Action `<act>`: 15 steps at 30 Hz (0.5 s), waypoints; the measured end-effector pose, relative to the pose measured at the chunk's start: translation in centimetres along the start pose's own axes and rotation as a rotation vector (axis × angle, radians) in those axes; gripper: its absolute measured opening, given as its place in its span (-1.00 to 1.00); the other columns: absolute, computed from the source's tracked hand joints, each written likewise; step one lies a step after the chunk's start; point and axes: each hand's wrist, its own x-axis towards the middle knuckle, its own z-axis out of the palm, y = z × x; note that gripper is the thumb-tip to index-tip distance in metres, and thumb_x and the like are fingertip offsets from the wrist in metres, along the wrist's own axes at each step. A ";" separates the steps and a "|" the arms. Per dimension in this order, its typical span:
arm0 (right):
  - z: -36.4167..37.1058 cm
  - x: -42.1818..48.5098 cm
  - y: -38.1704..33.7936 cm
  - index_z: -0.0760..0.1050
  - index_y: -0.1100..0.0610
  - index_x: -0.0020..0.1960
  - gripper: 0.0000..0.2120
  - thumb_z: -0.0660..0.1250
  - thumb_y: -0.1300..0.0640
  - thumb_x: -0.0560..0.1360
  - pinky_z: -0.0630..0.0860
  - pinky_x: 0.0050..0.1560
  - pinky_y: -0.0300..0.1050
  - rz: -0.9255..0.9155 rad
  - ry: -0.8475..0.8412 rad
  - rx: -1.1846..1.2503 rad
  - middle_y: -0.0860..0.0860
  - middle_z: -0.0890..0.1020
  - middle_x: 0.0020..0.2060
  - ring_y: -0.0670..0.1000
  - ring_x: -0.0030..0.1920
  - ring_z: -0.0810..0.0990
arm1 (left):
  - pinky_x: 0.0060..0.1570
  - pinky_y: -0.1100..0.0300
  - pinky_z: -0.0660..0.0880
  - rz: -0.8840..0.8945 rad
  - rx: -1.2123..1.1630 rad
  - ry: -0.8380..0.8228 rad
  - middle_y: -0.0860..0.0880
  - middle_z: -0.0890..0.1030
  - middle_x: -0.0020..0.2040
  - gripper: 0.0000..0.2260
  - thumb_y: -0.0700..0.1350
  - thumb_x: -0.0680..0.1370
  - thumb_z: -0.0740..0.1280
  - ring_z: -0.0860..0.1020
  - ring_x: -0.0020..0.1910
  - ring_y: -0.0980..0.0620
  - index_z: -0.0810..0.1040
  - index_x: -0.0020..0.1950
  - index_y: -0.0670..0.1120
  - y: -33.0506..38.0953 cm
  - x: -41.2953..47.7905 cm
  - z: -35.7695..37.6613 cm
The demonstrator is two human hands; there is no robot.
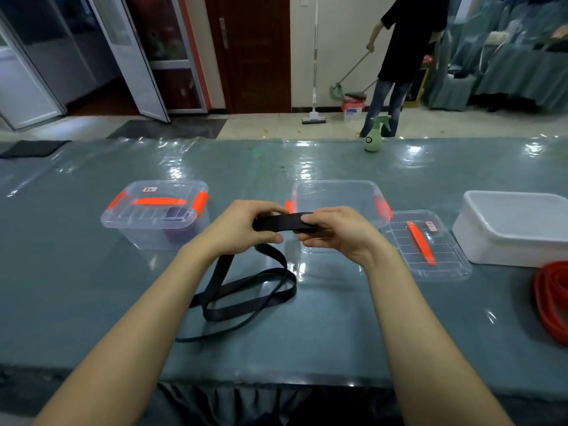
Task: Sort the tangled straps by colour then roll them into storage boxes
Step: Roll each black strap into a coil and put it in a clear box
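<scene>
A black strap (246, 290) lies in loose loops on the teal table, and one end rises to my hands. My left hand (246, 224) and my right hand (332, 229) both pinch that raised end, held flat between them just in front of an open clear box (338, 192). The box's lid (424, 244), with an orange handle, lies to its right. A closed clear box (156, 210) with orange latches stands at the left with something dark inside. A red strap (553, 302) is bunched at the right edge.
A white tub (513, 229) stands at the far right. A green spray bottle (373, 135) is at the table's far edge (276, 139). Beyond it a person sweeps the floor with a broom. The table's near edge runs just below my forearms.
</scene>
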 end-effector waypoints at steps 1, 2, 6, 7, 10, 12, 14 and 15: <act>0.0 0.0 0.1 0.69 0.36 0.13 -0.82 0.44 0.26 0.61 0.72 -0.07 -0.08 0.010 0.007 0.046 0.28 0.78 -0.03 0.11 -0.13 0.79 | 0.08 0.22 0.57 0.001 -0.042 0.003 0.15 0.73 0.01 -0.58 0.08 0.47 0.66 0.68 0.00 0.14 0.65 0.29 0.30 0.0 -0.3 0.2; 0.1 -0.1 0.2 0.69 0.35 0.10 -0.84 0.42 0.27 0.61 0.72 -0.08 -0.09 0.027 0.013 0.099 0.26 0.78 -0.04 0.09 -0.15 0.78 | 0.11 0.19 0.60 0.006 -0.085 0.011 0.16 0.74 0.01 -0.60 0.14 0.47 0.65 0.69 0.01 0.12 0.64 0.27 0.31 0.0 -0.5 0.5; 0.4 -0.3 0.0 0.75 0.30 0.01 -0.86 0.42 0.27 0.59 0.72 -0.10 -0.10 0.091 -0.027 0.256 0.24 0.78 -0.02 0.08 -0.15 0.78 | 0.17 -0.05 0.67 0.029 -0.170 0.098 0.13 0.78 -0.01 -0.71 0.15 0.51 0.60 0.74 0.02 0.04 0.72 0.21 0.20 0.3 -1.0 0.8; 0.5 -0.3 0.0 0.76 0.31 0.02 -0.86 0.43 0.27 0.59 0.72 -0.08 -0.09 0.103 -0.043 0.284 0.24 0.77 -0.01 0.08 -0.13 0.78 | 0.17 -0.07 0.67 0.031 -0.171 0.100 0.12 0.79 -0.02 -0.73 0.11 0.52 0.62 0.75 0.01 0.04 0.74 0.20 0.19 0.3 -0.9 0.6; 0.9 -0.5 -0.1 0.70 0.35 0.17 -0.78 0.47 0.26 0.58 0.72 -0.04 -0.08 0.125 -0.079 0.359 0.23 0.75 -0.01 0.08 -0.10 0.77 | 0.19 -0.05 0.68 0.023 -0.228 0.088 0.11 0.80 -0.02 -0.69 0.03 0.47 0.68 0.77 0.01 0.04 0.77 0.19 0.16 0.3 -0.8 -0.3; 1.1 -0.6 -0.2 0.69 0.35 0.22 -0.71 0.50 0.24 0.55 0.71 -0.01 -0.07 0.125 -0.100 0.389 0.20 0.73 -0.02 0.07 -0.10 0.76 | 0.19 0.05 0.68 0.017 -0.300 0.085 0.11 0.81 0.01 -0.66 0.14 0.43 0.66 0.77 0.04 0.06 0.77 0.18 0.18 0.5 -0.9 -1.1; 1.5 -0.7 -0.4 0.73 0.31 0.16 -0.70 0.55 0.19 0.48 0.71 -0.02 -0.06 0.116 -0.132 0.429 0.18 0.73 -0.03 0.05 -0.13 0.74 | 0.21 0.09 0.66 0.024 -0.348 0.091 0.10 0.81 0.04 -0.64 0.21 0.44 0.62 0.77 0.08 0.07 0.75 0.20 0.19 0.8 -1.0 -1.4; 1.7 -0.8 -0.5 0.75 0.28 0.11 -0.71 0.58 0.14 0.46 0.71 -0.04 -0.06 0.109 -0.138 0.439 0.17 0.73 -0.04 0.04 -0.16 0.72 | 0.21 0.06 0.66 0.026 -0.368 0.098 0.08 0.82 0.03 -0.65 0.20 0.44 0.62 0.78 0.07 0.05 0.74 0.19 0.16 0.9 -1.1 -1.4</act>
